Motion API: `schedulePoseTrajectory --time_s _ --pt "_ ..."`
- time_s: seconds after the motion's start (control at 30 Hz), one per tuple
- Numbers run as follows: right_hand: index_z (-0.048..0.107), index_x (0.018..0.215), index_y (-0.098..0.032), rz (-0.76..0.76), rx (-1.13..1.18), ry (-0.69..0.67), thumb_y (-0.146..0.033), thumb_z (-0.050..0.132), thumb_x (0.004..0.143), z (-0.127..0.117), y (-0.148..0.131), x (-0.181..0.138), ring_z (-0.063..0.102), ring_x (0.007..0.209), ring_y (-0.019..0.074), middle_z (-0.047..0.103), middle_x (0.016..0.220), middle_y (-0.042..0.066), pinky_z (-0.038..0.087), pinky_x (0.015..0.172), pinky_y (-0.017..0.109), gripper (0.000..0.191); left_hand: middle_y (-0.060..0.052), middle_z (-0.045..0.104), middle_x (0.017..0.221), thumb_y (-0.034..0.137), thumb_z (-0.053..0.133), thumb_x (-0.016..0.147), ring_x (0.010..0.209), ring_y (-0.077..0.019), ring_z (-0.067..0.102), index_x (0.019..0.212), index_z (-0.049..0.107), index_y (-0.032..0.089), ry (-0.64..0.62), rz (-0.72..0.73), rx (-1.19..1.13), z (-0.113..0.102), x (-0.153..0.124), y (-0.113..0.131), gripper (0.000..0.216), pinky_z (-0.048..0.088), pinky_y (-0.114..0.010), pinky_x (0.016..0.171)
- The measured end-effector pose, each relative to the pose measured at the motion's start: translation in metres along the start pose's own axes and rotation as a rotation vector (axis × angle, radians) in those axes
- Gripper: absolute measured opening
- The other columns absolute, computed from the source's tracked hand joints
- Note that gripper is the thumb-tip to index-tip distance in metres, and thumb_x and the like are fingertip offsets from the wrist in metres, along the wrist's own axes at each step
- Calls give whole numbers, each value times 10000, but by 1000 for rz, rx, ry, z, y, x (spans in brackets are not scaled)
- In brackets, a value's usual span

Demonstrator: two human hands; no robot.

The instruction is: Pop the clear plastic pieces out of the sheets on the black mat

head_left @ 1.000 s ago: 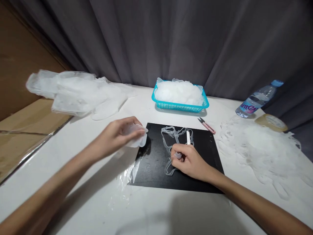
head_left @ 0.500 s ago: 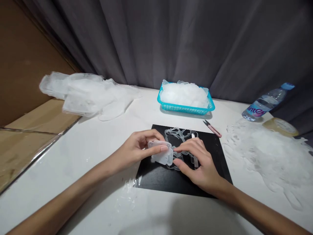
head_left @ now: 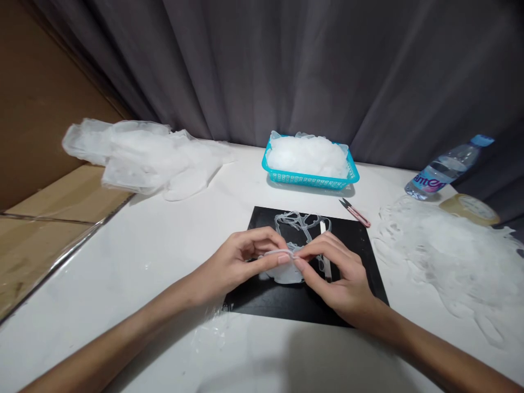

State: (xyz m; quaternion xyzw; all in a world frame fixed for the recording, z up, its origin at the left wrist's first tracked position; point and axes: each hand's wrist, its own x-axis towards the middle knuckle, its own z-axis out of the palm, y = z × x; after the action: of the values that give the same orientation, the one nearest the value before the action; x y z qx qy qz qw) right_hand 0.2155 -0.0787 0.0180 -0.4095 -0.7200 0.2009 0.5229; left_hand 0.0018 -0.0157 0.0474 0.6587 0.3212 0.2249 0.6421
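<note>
Both hands meet over a black mat (head_left: 262, 295) on the white table. My left hand (head_left: 241, 262) pinches a small translucent plastic piece (head_left: 286, 273) by its upper edge. My right hand (head_left: 335, 273) pinches the same piece from the right, fingertips touching the left hand's. Behind them on the mat lies a tangle of clear plastic trimmings (head_left: 298, 224) and a thin white stick (head_left: 326, 229), partly hidden by my right hand.
A turquoise basket (head_left: 311, 177) heaped with clear plastic pieces stands at the back. Pink snips (head_left: 355, 212) lie right of the mat. Clear plastic piles lie at left (head_left: 139, 155) and right (head_left: 442, 245). A water bottle (head_left: 446, 166) and a tape roll (head_left: 469, 209) lie far right.
My left hand carried the plastic piece from the left onto the mat. My right hand left the trimmings and joined it, pinching the piece; both drew slightly nearer to me.
</note>
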Motion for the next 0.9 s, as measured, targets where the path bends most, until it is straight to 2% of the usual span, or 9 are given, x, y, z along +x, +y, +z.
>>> schedulePoseTrajectory --time_s 0.3,0.53,0.7,0.9 --pt "676 946 -192 -6 -20 5 -79 649 933 -2 -2 0 584 724 156 665 785 8 468 695 332 116 5 680 823 334 677 1002 754 -103 569 940 697 168 -40 -2 -70 3 -2 3 178 428 -223 711" --pt "663 1028 -189 -137 -94 5 -44 658 931 -4 1 -4 597 766 165 701 848 31 482 710 344 174 53 529 715 393 623 1033 684 -96 445 998 648 191 -29 -18 -36 6 -6 2 207 353 -220 648" --pt "659 1112 -190 -266 -233 14 -53 656 943 -5 4 -7 615 808 181 725 911 50 533 730 352 217 33 597 817 353 652 1019 728 -93 502 963 697 199 -24 21 -51 5 -6 4 171 383 -213 675" --pt "667 1098 -168 -379 -422 42 -59 663 939 -9 1 -5 614 823 189 758 907 60 579 750 333 193 4 710 895 264 688 989 834 -119 617 931 759 205 -18 23 -87 4 -3 2 109 451 -223 774"
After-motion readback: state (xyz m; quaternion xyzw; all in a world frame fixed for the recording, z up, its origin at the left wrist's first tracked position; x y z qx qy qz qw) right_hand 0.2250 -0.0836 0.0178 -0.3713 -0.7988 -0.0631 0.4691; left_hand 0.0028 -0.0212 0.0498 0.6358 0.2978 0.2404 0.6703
